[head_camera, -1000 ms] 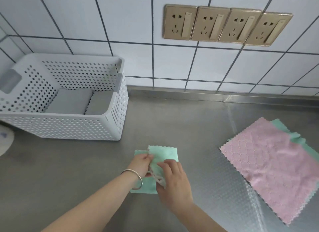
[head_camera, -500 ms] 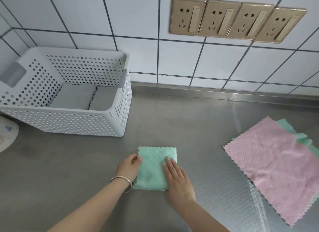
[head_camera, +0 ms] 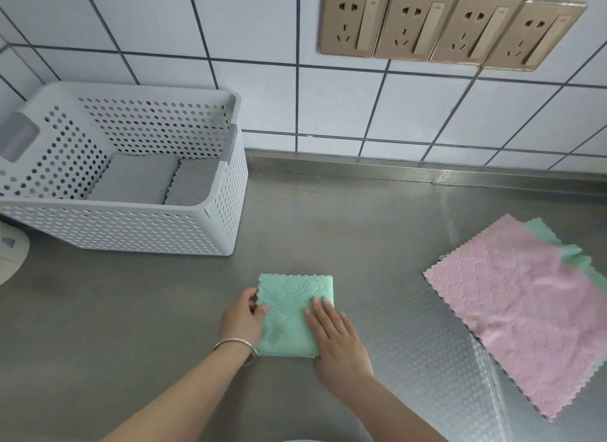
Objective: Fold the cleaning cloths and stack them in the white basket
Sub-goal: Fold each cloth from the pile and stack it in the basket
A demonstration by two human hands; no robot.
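the steel counter (head_camera: 328, 218) bears the white basket (head_camera: 131, 231) at left. near the front lies the folded green cloth (head_camera: 289, 297); right hand (head_camera: 338, 339) presses it flat-fingered, left hand (head_camera: 241, 316) pinches its edge.

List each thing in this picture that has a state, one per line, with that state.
Green cloth: folded, flat on counter.
Pink cloth: unfolded, spread over another green cloth.
White basket: upright, holds folded grey cloths.
Left hand: pinching green cloth's edge.
Right hand: pressing flat on it.
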